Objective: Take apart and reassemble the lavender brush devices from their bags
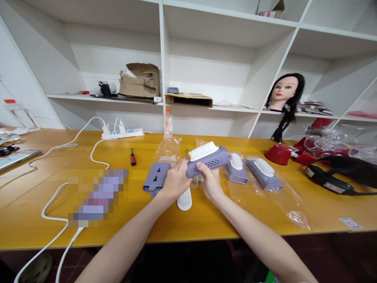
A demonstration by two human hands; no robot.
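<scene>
Above the middle of the table I hold a purple hairbrush (208, 161) with small round holes along its side and a row of white teeth on top, tilted up to the right. My left hand (176, 179) grips its left end. My right hand (209, 179) is closed round its underside, the thumb pressed on the near face. Beneath my hands lies a white ribbed oval piece (184, 200). Left of them is a purple shell (155, 177) with two dark slots. To the right lie two purple pieces with white oval tops (236, 167) (264, 173), on or in clear plastic bags.
A red-handled screwdriver (132, 158) lies further left, near a blurred-out object (101, 196) and white cables. A power strip (123, 134) and a clear bottle (168, 124) stand at the back. On the right are red parts (278, 153), a black strap (332, 177) and a mannequin head (284, 92).
</scene>
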